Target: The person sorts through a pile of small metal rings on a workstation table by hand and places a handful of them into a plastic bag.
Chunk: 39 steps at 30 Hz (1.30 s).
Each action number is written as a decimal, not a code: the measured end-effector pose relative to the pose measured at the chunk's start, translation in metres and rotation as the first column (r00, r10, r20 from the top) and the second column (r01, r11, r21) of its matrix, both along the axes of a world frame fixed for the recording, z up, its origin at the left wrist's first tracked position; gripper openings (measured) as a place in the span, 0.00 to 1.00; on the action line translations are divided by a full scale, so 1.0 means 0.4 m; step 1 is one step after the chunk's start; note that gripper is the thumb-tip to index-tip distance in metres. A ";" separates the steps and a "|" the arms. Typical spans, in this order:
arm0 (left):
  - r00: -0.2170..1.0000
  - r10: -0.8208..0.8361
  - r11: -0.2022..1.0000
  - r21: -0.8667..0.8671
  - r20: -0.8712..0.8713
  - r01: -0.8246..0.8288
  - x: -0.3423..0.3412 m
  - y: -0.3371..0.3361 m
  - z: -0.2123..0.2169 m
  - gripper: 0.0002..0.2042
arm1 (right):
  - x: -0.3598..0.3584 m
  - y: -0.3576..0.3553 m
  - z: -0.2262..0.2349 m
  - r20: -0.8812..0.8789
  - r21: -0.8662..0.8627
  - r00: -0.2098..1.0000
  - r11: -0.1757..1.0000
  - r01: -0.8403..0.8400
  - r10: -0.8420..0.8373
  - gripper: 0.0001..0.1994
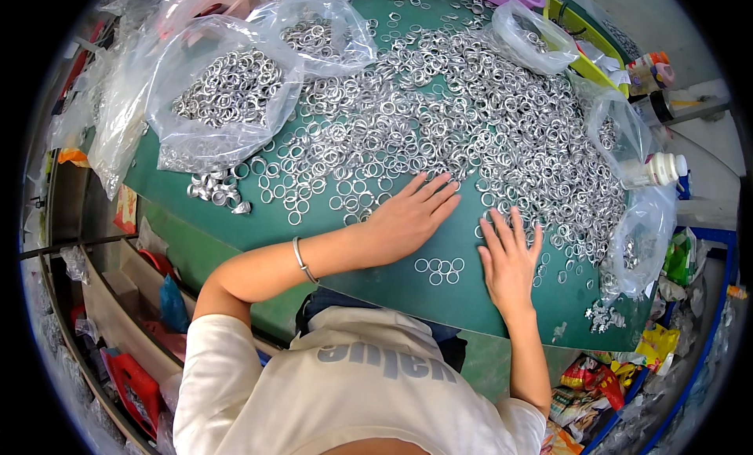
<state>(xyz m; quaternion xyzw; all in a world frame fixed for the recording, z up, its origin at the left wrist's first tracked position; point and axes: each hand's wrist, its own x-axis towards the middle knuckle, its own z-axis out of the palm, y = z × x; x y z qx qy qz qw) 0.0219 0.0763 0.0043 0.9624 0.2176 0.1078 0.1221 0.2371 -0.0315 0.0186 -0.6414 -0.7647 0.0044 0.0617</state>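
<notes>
A wide heap of silver rings [541, 133] is spread over the green tabletop [369, 286]. My left hand [409, 221] lies flat at the heap's near edge, fingers stretched out, with the fingertips touching or just over the closest rings. To its right, my right hand [510, 265] rests palm down with fingers spread, its fingertips beside the edge of the heap. Neither hand visibly holds anything; what lies under the palms is hidden. Between the hands, nearer to me, several loose rings [438, 265] sit in a small cluster apart from the heap.
Clear plastic bags of rings [227, 86] stand at the left and a further bag [318, 39] behind. More open bags [639, 247] line the right edge, near a white bottle [663, 169]. A yellow-green basket [588, 67] is at the far right. Drawers [118, 298] flank my left side.
</notes>
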 end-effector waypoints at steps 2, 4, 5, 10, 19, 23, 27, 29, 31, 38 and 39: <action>0.999 -0.011 1.000 0.016 -0.040 0.012 0.002 -0.007 -0.002 0.26 | 0.016 -0.013 -0.006 -0.013 0.068 0.996 0.994 0.089 -0.088 0.18; 0.998 -0.050 0.999 0.019 -0.044 0.051 -0.015 -0.033 0.008 0.25 | 0.022 -0.005 -0.013 -0.082 0.107 0.981 0.977 0.183 -0.175 0.17; 0.996 -0.073 0.997 0.021 -0.049 0.074 -0.024 -0.049 0.017 0.24 | 0.019 0.011 -0.015 -0.091 0.106 0.977 0.974 0.202 -0.192 0.18; 1.000 -0.015 0.982 -0.188 0.027 0.019 -0.061 -0.094 0.046 0.27 | -0.043 0.095 -0.009 -0.150 0.041 0.987 0.997 0.069 -0.062 0.22; 0.976 0.211 0.976 -0.059 0.055 -0.207 -0.066 -0.030 0.030 0.25 | -0.077 0.042 0.040 -0.315 -0.008 0.944 0.994 -0.105 0.097 0.20; 0.953 0.298 0.949 0.119 -0.048 -0.291 -0.090 -0.028 0.029 0.24 | -0.106 0.004 0.055 -0.380 -0.193 0.907 0.943 -0.270 0.181 0.20; 0.932 0.364 0.927 0.100 0.005 -0.362 -0.107 -0.019 0.031 0.23 | -0.066 0.032 0.049 -0.503 -0.112 0.853 0.967 -0.227 0.142 0.19; 0.942 0.330 0.944 0.001 0.056 -0.331 -0.067 0.010 0.037 0.22 | -0.072 0.121 0.043 -0.469 0.070 0.869 0.988 -0.137 0.154 0.19; 0.966 0.257 0.958 0.127 0.016 -0.257 -0.011 0.010 0.029 0.23 | -0.089 0.192 0.022 -0.313 0.096 0.934 0.984 -0.151 0.174 0.19; 0.995 0.087 0.996 -0.028 -0.051 -0.089 -0.076 -0.081 0.024 0.26 | -0.027 0.118 -0.005 0.046 0.080 0.999 0.997 -0.014 0.011 0.18; 0.998 0.057 0.994 -0.086 -0.036 -0.060 -0.084 -0.088 0.042 0.26 | -0.022 0.105 0.006 0.043 0.102 0.999 0.995 0.006 -0.011 0.16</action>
